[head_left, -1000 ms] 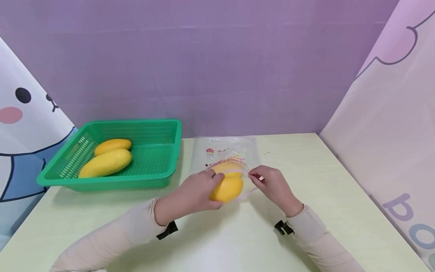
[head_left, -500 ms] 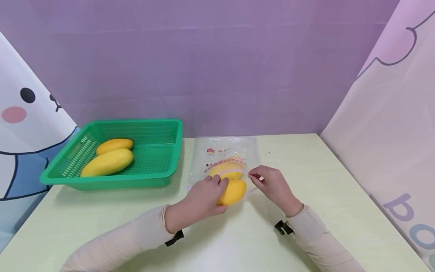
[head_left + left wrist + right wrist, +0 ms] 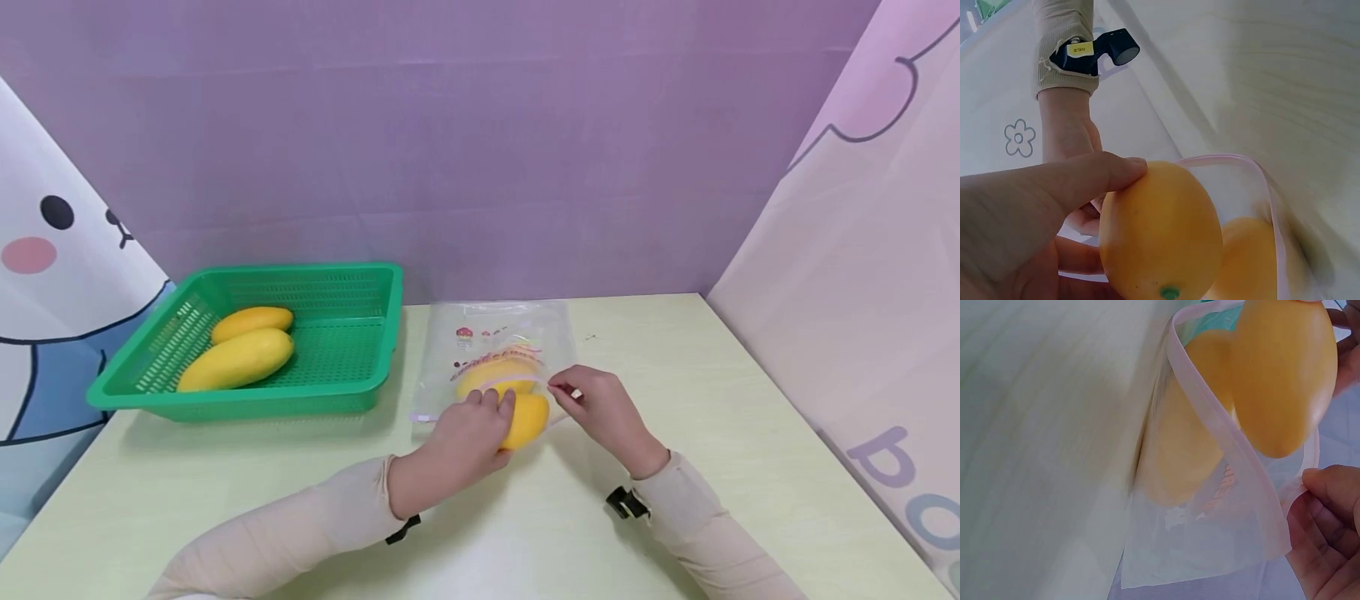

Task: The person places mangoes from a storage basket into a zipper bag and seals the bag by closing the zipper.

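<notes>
A yellow mango (image 3: 527, 419) is gripped in my left hand (image 3: 459, 450), thumb on one side and fingers on the other. It sits at the mouth of a clear zip bag (image 3: 543, 321) with pink edging and printed pictures. In the right wrist view, the held mango (image 3: 1285, 375) dips its lower end between the bag's edges. Inside the bag lies another mango (image 3: 1179, 444), seen through the plastic. At the bag's right corner, my right hand (image 3: 606, 414) pinches the pink edge between thumb and finger, and the mouth gapes beside it.
To the left stands a green plastic basket (image 3: 247, 403) with two mangoes, a larger one (image 3: 236, 360) in front of a smaller one (image 3: 252, 322). The pale table (image 3: 675, 358) meets a purple backdrop (image 3: 480, 167) behind the bag.
My left hand has shifted to the right and slightly nearer, carrying the mango along the bag's mouth. My right hand stays at the bag's corner. The basket's mangoes have not moved.
</notes>
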`<state>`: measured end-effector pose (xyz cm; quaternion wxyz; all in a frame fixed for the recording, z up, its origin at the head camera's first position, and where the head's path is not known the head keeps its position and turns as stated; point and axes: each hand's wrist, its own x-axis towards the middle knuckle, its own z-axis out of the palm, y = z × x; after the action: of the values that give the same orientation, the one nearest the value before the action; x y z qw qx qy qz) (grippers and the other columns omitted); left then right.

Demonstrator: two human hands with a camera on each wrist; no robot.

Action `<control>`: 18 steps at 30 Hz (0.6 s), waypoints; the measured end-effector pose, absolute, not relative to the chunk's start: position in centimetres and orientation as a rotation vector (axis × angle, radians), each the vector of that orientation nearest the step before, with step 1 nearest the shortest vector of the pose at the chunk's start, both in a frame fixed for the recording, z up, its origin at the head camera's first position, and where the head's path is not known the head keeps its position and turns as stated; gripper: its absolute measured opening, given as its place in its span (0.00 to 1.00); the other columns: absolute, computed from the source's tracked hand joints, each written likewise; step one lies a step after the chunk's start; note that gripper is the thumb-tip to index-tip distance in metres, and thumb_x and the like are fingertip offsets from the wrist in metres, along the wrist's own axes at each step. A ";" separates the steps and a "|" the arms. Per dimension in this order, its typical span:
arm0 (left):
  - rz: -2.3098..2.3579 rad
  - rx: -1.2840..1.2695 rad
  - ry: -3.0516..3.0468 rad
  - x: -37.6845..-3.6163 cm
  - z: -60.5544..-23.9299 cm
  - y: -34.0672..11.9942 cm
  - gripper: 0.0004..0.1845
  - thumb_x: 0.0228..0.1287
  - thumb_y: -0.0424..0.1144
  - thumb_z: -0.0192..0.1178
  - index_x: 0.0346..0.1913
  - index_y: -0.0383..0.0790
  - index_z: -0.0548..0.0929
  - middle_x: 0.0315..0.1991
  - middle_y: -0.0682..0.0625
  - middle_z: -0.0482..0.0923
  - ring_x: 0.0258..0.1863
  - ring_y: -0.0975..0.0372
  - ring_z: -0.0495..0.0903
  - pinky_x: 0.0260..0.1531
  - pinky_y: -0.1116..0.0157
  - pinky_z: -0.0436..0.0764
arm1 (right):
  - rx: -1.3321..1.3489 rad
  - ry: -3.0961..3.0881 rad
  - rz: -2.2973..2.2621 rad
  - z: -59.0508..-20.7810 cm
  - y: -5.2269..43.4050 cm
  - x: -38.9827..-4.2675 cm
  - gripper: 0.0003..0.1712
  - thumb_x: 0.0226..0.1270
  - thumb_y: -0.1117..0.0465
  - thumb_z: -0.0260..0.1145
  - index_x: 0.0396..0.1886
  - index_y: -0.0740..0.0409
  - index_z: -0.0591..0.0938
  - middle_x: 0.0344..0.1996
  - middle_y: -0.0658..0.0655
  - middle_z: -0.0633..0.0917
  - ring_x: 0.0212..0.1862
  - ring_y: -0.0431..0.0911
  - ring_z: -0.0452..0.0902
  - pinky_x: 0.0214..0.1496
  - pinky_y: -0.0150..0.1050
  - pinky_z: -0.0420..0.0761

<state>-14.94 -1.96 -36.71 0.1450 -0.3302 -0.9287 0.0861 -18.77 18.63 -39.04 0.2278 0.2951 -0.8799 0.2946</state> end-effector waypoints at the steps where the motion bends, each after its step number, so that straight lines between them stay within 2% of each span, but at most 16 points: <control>1: 0.254 -0.951 -2.671 -15.0 -36.8 -1.8 0.36 0.49 0.57 0.69 0.56 0.35 0.77 0.38 0.46 0.79 0.29 0.60 0.74 0.24 0.70 0.78 | 0.813 -2.424 0.811 -39.0 18.6 -18.8 0.05 0.54 0.72 0.70 0.31 0.62 0.85 0.29 0.53 0.84 0.26 0.39 0.78 0.27 0.26 0.79; 10: 0.315 -0.914 -2.576 -15.2 -37.4 -1.2 0.36 0.46 0.58 0.70 0.53 0.35 0.79 0.36 0.47 0.80 0.28 0.60 0.74 0.27 0.71 0.79 | 0.810 -2.421 0.791 -39.0 18.6 -18.8 0.05 0.53 0.71 0.70 0.31 0.61 0.85 0.29 0.53 0.85 0.27 0.39 0.78 0.27 0.26 0.79; 18: 0.324 -0.913 -2.575 -15.5 -37.9 -1.0 0.37 0.46 0.58 0.70 0.54 0.34 0.79 0.36 0.46 0.80 0.29 0.59 0.76 0.29 0.70 0.80 | 0.812 -2.419 0.794 -39.1 18.6 -18.8 0.05 0.53 0.71 0.70 0.31 0.61 0.85 0.29 0.53 0.85 0.26 0.39 0.77 0.27 0.26 0.79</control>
<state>-15.48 -1.00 -37.94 0.1940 -0.3256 -0.9181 0.1156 -18.80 18.57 -39.05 0.2323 0.2955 -0.8804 0.2891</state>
